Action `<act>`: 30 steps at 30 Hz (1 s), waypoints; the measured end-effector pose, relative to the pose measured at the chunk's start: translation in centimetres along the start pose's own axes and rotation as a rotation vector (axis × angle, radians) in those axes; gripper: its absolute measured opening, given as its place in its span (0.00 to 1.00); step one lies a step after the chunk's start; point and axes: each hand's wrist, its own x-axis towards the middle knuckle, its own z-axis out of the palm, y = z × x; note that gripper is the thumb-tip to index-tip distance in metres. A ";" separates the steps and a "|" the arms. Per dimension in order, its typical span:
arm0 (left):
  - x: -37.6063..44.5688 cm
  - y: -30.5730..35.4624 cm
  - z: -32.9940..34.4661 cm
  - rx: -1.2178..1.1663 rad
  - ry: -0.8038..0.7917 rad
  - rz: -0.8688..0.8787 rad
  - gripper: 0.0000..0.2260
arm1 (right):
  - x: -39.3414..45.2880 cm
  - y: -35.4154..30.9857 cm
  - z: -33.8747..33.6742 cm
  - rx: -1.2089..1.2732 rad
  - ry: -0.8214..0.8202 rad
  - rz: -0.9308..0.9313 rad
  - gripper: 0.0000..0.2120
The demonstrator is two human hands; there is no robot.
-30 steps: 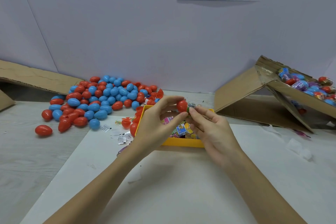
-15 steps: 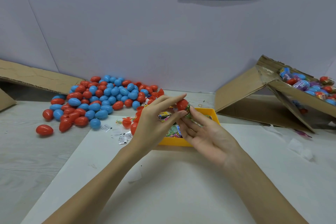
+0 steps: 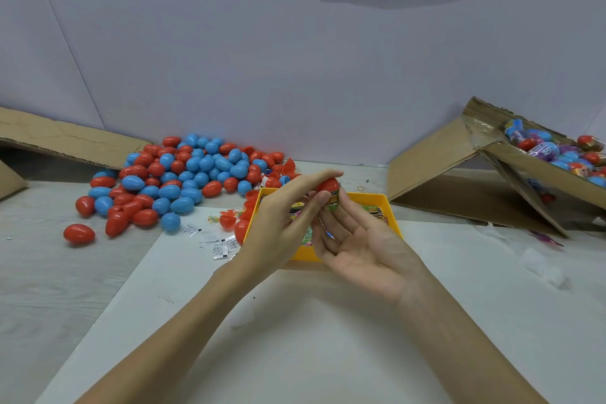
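Two hands meet just above the far edge of the yellow tray (image 3: 392, 210), and between them is one red egg (image 3: 329, 185) with a green label (image 3: 333, 206) going round its lower half. The left hand (image 3: 282, 220) pinches the egg, one fingertip on its top and the thumb down by the label. The right hand (image 3: 364, 246) lies palm up over the tray with loose fingers, and its top finger touches the label; it does not look like it is gripping anything. The tray sits on the desk (image 3: 295, 338) and has more bright labels in it. To the left of the tray and further back is a big pile of red and blue eggs (image 3: 190, 174), and little white paper slips (image 3: 219, 248) lie just left of it. To the right of the tray stands a tipped cardboard box (image 3: 459, 174) with wrapped eggs (image 3: 551, 147) inside. What could go wrong? The egg is smooth and held by only two fingertips, so a hard push on the label could make it pop out and drop into the tray or roll away. The label could also go on crooked or crumple if the egg turns while it slides up. And if the squeeze is too strong, the egg might snap open.
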 end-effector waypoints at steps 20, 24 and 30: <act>0.4 0.7 -0.9 -0.150 -0.008 -0.049 0.14 | -0.1 0.4 0.1 0.030 0.017 0.030 0.18; 0.3 0.6 -0.9 -0.153 -0.015 -0.053 0.14 | -0.1 0.3 0.1 0.029 0.031 0.032 0.19; 0.3 0.3 -0.5 -0.126 -0.022 -0.049 0.12 | 0.0 0.4 -0.1 0.029 0.039 0.033 0.19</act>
